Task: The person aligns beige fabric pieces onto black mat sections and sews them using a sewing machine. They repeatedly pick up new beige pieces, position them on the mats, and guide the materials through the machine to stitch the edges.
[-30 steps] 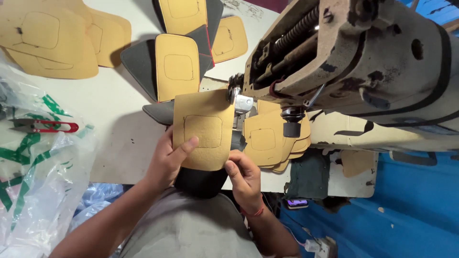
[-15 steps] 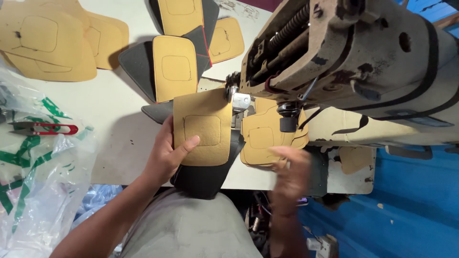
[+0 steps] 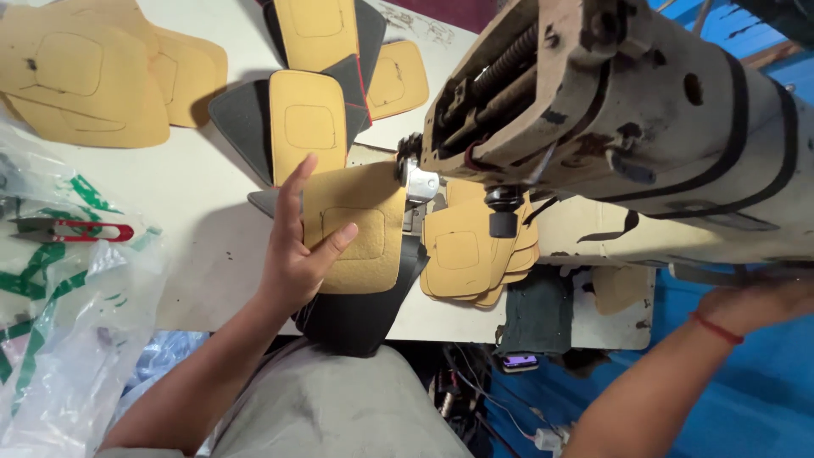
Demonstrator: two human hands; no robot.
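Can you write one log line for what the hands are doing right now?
left hand: flat on tan piece | right hand: beside sewing machine

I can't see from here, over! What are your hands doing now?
Left hand flat on tan patch, over black piece, at the needle. Right hand off at the machine's side, grip hidden. Nothing blocking.

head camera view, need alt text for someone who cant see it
Seen from above, a person's left hand presses flat on a tan piece stacked on a black piece at an industrial sewing machine, while the right hand reaches off to the machine's right end. More tan pieces lie around the table, with red thread snips and plastic bags at left.
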